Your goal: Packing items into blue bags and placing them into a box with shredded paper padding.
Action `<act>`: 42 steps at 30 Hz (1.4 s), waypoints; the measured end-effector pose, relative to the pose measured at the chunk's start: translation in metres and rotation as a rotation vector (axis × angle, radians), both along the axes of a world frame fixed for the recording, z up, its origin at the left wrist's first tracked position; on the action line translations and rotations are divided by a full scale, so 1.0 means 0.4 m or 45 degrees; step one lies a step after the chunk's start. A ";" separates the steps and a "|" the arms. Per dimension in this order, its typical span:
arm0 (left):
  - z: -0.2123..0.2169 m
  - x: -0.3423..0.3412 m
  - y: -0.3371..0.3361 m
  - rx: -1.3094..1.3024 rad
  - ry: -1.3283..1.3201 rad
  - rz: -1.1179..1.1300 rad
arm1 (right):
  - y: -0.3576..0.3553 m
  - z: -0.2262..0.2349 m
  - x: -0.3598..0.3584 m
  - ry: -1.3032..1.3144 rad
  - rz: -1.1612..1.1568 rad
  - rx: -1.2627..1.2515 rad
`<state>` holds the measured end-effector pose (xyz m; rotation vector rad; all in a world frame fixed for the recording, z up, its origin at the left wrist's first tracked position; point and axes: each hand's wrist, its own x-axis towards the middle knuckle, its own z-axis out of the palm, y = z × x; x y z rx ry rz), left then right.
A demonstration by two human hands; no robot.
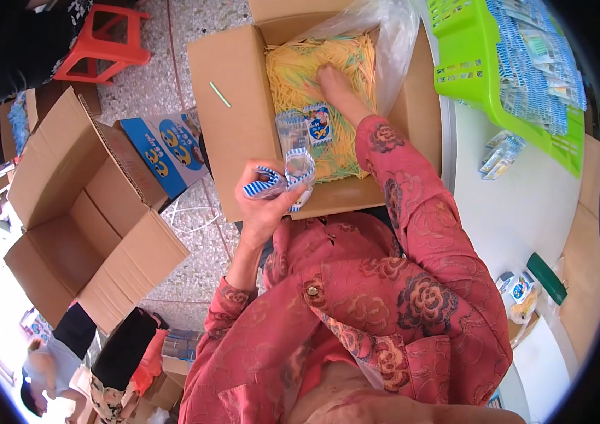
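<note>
My left hand is closed around several clear plastic packets with blue-and-white striped edges, held over the near edge of a cardboard box. Inside the box is a heap of thin yellow, orange and green sticks. My right hand reaches into this heap, and its fingertips are hidden among the sticks, so their grip does not show. A packet with a round blue label lies on the sticks between my hands. One pale green stick rests on the box's left flap.
To the right, a green plastic basket full of striped packets stands on a white table, with loose packets beside it. An open cardboard box and a red stool are at left. Another person is at lower left.
</note>
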<state>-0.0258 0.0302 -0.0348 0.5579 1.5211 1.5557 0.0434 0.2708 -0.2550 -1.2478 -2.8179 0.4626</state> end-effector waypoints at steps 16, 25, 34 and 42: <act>-0.002 0.001 -0.006 0.015 0.002 -0.002 | 0.020 -0.029 0.012 0.063 -0.222 -0.125; 0.014 0.013 -0.022 0.061 -0.006 -0.041 | 0.065 0.080 0.132 0.653 -0.355 -0.929; 0.044 0.027 -0.064 0.187 0.037 -0.071 | -0.116 0.175 0.229 0.225 -0.155 -1.944; 0.065 0.059 -0.095 0.224 0.059 -0.116 | -0.290 0.217 0.247 -0.008 0.249 -1.550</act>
